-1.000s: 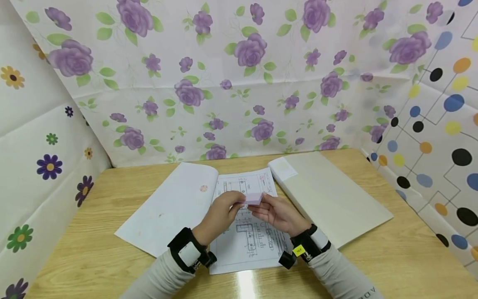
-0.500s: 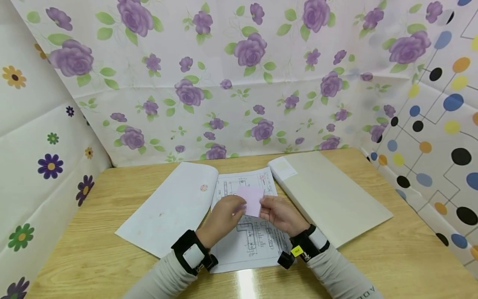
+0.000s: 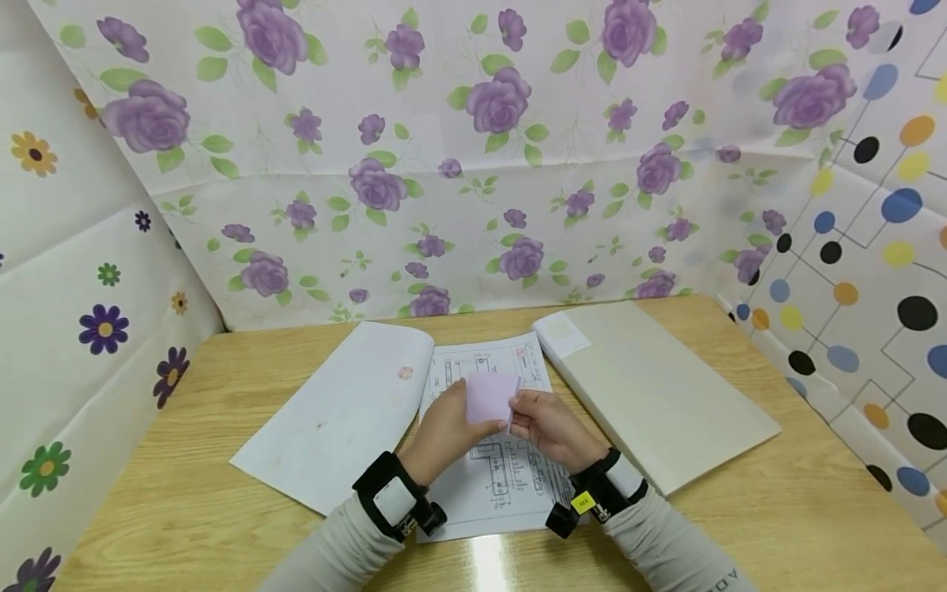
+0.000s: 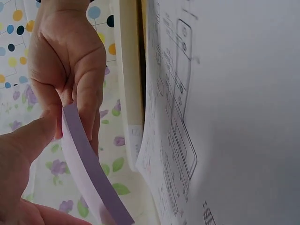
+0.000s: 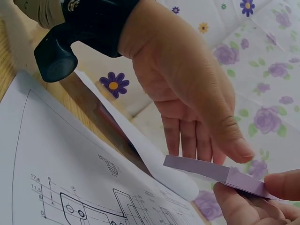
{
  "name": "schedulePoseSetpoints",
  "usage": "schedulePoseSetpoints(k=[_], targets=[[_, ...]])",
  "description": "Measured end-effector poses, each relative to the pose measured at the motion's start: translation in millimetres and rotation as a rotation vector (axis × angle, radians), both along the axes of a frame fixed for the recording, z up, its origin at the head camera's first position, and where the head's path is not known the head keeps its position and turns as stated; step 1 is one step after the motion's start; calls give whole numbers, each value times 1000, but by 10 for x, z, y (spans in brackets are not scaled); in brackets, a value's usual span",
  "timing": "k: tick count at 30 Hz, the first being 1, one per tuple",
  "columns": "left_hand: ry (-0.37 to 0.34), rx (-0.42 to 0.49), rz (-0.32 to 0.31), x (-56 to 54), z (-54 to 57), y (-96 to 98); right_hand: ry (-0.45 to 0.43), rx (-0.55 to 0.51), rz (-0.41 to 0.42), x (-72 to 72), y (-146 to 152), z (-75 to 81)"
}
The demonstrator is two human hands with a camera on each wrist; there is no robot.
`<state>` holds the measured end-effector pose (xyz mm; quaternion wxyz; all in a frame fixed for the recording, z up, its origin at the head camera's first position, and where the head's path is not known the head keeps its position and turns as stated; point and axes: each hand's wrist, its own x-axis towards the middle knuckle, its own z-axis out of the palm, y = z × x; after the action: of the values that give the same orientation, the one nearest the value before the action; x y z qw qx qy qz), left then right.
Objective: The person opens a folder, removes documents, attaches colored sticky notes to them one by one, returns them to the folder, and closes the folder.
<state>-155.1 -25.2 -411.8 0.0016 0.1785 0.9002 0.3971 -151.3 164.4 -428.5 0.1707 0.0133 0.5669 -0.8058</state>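
A pad of lilac sticky notes point(image 3: 490, 399) is held up over the printed drawing sheet point(image 3: 481, 506), its broad face towards the head camera. My left hand point(image 3: 444, 432) holds the pad from the left, with its thumb along the near edge and its fingers partly hidden behind. The right hand point(image 3: 551, 423) pinches the pad's right side between thumb and fingers. In the left wrist view the pad point(image 4: 101, 180) shows its thick, slightly bowed edge. Seen from the right wrist, the pad point(image 5: 197, 168) lies between the left thumb and the other left fingers.
On the left, a white turned-back page point(image 3: 333, 411) spreads over the wooden table point(image 3: 177, 485). A thick cream folder point(image 3: 658, 386) lies at the right. Behind the table hangs a flowered sheet point(image 3: 444, 205), with a dotted sheet point(image 3: 880, 271) to its right.
The pad has tipped from nearly edge-on to showing its broad face. My left hand has shifted its hold, its thumb now stretched along the near edge. The right hand keeps its pinch.
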Motion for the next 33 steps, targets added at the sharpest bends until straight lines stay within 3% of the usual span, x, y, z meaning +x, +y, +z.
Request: schedulePoseSetpoints(k=[14, 27, 33], targets=[[-54, -3, 15, 6, 2, 34, -13, -29, -7, 12, -36, -31], [-168, 17, 19, -32, 72, -27, -11, -33, 18, -4, -19, -58], [-163, 72, -51, -62, 44, -44, -27, -80, 38, -23, -48, -78]])
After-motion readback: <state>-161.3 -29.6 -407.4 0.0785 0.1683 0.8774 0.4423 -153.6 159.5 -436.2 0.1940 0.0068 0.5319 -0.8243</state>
